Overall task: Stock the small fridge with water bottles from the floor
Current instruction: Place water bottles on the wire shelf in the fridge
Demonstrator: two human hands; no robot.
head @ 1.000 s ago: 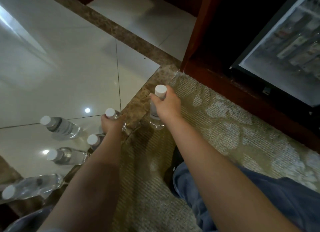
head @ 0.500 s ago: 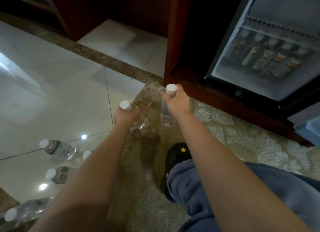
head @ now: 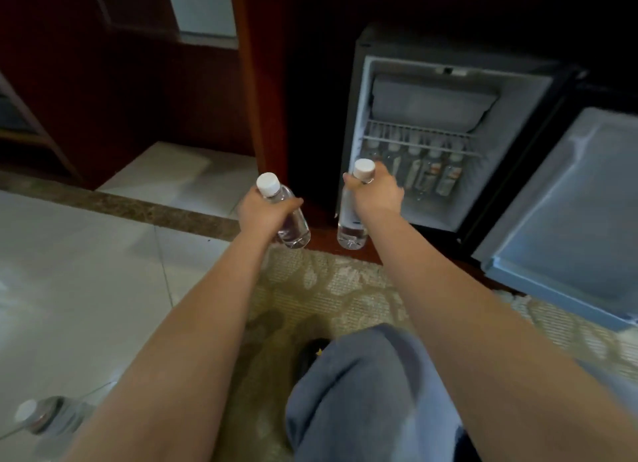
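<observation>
Head view: two gripped bottles near fridge

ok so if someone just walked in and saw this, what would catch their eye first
Two bare arms reach forward, the left hand and the right hand each gripping a white-capped water bottle, the left bottle tilted, the right bottle near upright. Straight ahead the small fridge stands open, a row of bottles under its wire shelf, its door swung out to the right. One more bottle lies on the tile floor at lower left.

Hands gripping bottles, fridge open
</observation>
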